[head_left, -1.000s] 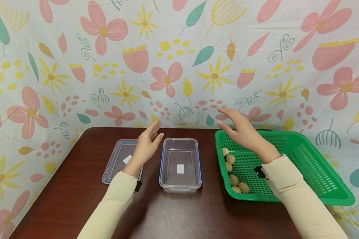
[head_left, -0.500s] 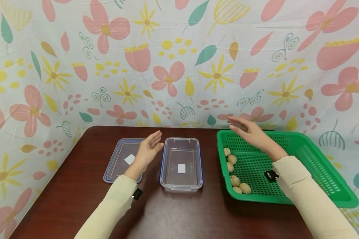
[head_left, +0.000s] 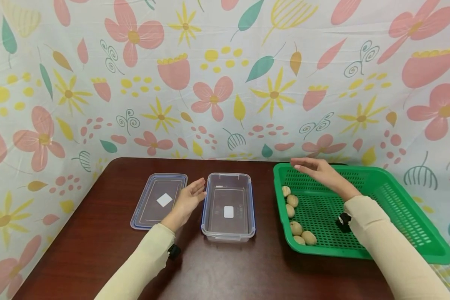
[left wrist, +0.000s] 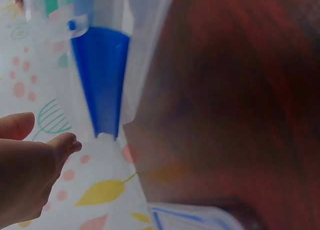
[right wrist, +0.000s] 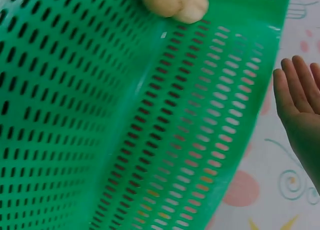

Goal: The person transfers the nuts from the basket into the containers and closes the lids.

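Observation:
A clear plastic food container point(head_left: 228, 208) with blue side clips stands on the table, a white label inside. My left hand point(head_left: 187, 204) hovers at its left side, fingers loosely extended and holding nothing; in the left wrist view a blue clip point(left wrist: 102, 79) shows close ahead of the fingers. The matching lid point(head_left: 161, 200) lies flat to the left, partly behind that hand. Over the back left of a green perforated basket point(head_left: 330, 251), my right hand point(head_left: 324, 173) is held with fingers straight, nothing in it. Several walnuts point(head_left: 296, 228) line the basket's left side.
The dark wooden table point(head_left: 82, 250) ends at the back against a flower-patterned cloth point(head_left: 217, 54). The green basket fills the right side and reaches the table's right edge. Bare wood separates the container from the basket.
My left hand has lowered and come nearer the container's side. My right hand has moved right and down over the basket. The view has shifted slightly; container, lid and basket stay put.

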`<action>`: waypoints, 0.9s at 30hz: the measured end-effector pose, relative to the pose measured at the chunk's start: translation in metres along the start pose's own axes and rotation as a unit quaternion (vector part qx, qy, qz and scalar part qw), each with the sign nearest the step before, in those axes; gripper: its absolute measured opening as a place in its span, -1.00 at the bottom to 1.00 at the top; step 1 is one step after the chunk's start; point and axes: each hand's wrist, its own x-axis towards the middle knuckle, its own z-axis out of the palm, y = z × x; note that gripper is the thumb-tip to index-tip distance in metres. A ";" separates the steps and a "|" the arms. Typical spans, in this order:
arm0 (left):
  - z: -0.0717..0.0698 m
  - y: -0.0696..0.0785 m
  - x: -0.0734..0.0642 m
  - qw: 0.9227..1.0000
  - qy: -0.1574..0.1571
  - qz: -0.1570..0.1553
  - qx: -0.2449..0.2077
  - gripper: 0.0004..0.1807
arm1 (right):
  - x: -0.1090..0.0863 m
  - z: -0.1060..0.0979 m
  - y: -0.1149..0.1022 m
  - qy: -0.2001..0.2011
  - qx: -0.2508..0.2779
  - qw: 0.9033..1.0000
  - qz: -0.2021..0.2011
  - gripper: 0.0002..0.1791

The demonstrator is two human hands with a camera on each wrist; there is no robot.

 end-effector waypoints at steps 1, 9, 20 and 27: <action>0.001 -0.002 0.000 1.000 -0.001 -0.006 0.003 -0.41 | 0.000 0.000 0.003 -0.003 0.000 1.000 0.004 -0.42; 0.007 -0.008 -0.002 1.000 -0.008 -0.025 0.002 -0.41 | 0.003 0.005 0.024 -0.021 -0.007 0.999 0.024 -0.40; 0.007 -0.013 -0.002 0.999 0.003 -0.035 0.011 -0.42 | 0.006 0.017 0.052 -0.071 -0.043 0.994 0.069 -0.44; 0.007 -0.012 -0.003 0.999 0.006 -0.040 0.020 -0.43 | 0.008 0.026 0.060 -0.077 -0.053 0.992 0.081 -0.48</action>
